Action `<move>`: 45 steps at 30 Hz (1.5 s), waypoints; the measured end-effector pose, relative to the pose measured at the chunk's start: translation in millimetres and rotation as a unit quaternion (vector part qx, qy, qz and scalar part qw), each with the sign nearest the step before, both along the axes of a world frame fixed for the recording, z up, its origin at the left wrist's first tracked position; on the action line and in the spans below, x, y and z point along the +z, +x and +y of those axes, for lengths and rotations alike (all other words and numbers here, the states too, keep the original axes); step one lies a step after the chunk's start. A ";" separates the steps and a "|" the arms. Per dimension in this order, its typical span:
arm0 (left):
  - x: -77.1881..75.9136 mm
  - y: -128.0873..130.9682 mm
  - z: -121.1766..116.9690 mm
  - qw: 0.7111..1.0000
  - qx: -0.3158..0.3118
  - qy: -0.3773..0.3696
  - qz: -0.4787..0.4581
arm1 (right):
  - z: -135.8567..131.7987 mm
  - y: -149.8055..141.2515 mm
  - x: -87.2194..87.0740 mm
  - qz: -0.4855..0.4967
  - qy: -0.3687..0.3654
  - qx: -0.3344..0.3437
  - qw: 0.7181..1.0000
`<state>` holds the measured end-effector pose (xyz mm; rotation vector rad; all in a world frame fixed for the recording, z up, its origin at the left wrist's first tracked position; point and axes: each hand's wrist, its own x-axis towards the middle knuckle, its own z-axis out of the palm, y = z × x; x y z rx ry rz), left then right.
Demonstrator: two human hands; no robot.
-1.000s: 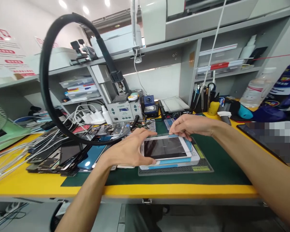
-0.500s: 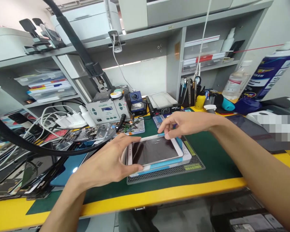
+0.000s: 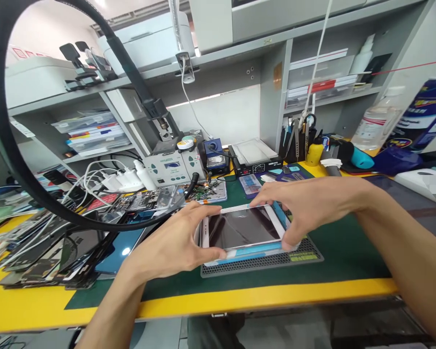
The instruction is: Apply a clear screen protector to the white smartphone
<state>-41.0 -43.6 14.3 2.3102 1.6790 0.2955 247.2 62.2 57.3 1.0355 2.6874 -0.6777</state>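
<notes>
A white phone (image 3: 241,228) with a dark screen lies on a blue-and-white block on a grey perforated pad (image 3: 269,259), on a dark green mat. My left hand (image 3: 174,242) grips the phone's left end, thumb on the near edge and fingers over the far edge. My right hand (image 3: 305,203) grips the right end, thumb at the near right corner, fingers along the far edge.
A pile of phone screens and parts (image 3: 58,252) lies to the left under a black ring lamp (image 3: 7,131). Behind stand a rework station (image 3: 172,167), a small heating plate (image 3: 254,157), a tool holder (image 3: 300,140), bottles (image 3: 378,123) and a yellow bench edge (image 3: 240,300).
My right hand moved from pinching the phone's far edge to clasping its right end, thumb down on the near corner. The camera shifted a little; my left hand kept its grip.
</notes>
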 end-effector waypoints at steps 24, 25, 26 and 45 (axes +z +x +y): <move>10.3 -12.6 -3.9 0.999 0.014 -0.019 0.023 | -1.8 -0.8 -2.2 -0.012 0.016 -0.005 1.000; 10.6 -13.5 -4.0 0.999 0.013 -0.021 0.020 | -1.8 -0.3 -2.0 -0.011 0.014 -0.004 1.000; 10.7 -14.4 -3.8 1.000 0.013 -0.022 0.016 | -1.7 0.0 -1.9 -0.011 0.013 -0.005 1.000; 9.5 -15.5 0.8 0.999 -0.044 -0.009 -0.014 | 3.4 0.7 -2.9 -0.006 0.002 -0.035 0.999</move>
